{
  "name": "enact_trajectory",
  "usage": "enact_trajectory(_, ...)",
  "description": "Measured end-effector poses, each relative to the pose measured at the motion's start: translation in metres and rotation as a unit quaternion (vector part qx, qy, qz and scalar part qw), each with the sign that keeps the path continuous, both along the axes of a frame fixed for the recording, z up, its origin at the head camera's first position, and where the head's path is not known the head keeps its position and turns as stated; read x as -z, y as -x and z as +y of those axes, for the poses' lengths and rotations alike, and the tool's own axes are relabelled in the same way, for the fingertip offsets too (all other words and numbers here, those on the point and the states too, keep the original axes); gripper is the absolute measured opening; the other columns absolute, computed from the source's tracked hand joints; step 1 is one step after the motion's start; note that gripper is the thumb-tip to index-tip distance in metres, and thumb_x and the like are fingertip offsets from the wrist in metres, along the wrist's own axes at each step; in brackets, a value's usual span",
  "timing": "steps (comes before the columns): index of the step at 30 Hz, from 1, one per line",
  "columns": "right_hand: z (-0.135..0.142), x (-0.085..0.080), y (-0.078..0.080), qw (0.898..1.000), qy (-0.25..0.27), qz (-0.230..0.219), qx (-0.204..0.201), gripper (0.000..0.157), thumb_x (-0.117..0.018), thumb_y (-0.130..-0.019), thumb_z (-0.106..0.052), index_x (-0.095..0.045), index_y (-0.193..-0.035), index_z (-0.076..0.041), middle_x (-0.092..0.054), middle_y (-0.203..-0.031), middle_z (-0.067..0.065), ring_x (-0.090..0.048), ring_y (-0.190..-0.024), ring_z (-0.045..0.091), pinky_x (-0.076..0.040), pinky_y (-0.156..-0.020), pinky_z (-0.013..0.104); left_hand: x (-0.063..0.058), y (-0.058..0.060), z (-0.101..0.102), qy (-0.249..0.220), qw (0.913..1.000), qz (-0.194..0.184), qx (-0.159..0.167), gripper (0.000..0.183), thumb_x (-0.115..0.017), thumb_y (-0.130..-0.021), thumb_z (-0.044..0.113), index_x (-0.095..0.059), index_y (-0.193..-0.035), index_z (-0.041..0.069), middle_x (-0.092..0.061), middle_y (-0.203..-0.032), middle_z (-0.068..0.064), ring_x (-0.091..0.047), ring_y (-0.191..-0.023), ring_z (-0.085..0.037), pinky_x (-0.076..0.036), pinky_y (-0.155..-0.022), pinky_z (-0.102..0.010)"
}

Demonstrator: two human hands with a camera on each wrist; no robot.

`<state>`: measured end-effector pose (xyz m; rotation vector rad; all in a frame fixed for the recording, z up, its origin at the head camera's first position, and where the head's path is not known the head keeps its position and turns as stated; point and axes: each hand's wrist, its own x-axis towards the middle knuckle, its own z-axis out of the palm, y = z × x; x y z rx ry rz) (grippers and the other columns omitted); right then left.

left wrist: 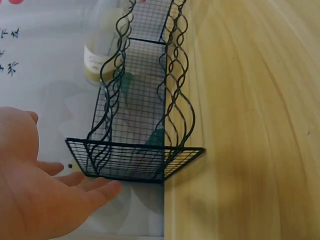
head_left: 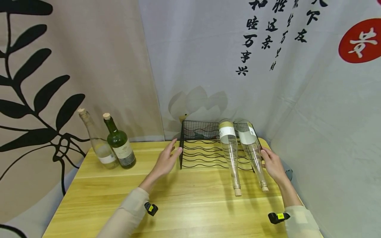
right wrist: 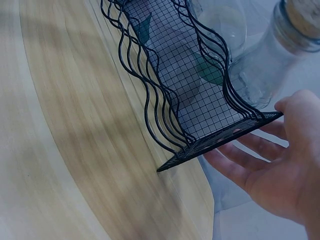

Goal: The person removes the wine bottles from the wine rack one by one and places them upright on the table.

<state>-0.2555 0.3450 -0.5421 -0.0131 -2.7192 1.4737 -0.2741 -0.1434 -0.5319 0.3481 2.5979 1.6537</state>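
A black wire wine rack (head_left: 203, 159) with wavy bars stands at the table's back edge. Two clear corked bottles, a left one (head_left: 231, 155) and a right one (head_left: 253, 152), lie on its right part, corks toward the front. My left hand (head_left: 166, 159) is beside the rack's left end, fingers extended; the left wrist view shows the palm (left wrist: 45, 195) near the mesh end panel. At the other end, my right hand (head_left: 273, 165) is against or very close to the right panel, its thumb by the top corner and fingers outside the mesh (right wrist: 260, 162).
On the table's left stand a clear corked bottle (head_left: 102, 150) and a green corked bottle (head_left: 120, 148), side by side. The wooden table (head_left: 190, 205) meets a hanging cloth (head_left: 190, 66) with black writing behind the rack. Another cloth wall (head_left: 333, 132) borders the right side.
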Motion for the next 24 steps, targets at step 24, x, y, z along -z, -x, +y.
enact_trajectory(24,0.001,0.000,-0.001,1.000,-0.001,-0.007,0.003,0.072,-0.030,-0.124,-0.051,-0.031,-0.178,-0.003,-0.043,-0.174,0.034,-0.050,-0.156,0.052,-0.070,-0.105,0.043,0.019,0.003,0.011,-0.034,0.9968,-0.070,-0.018,0.067,-0.035,-0.123,0.054,-0.024,-0.182,0.023,-0.029,-0.189,-0.006,-0.032,-0.173,-0.042,-0.026,-0.143,-0.064)
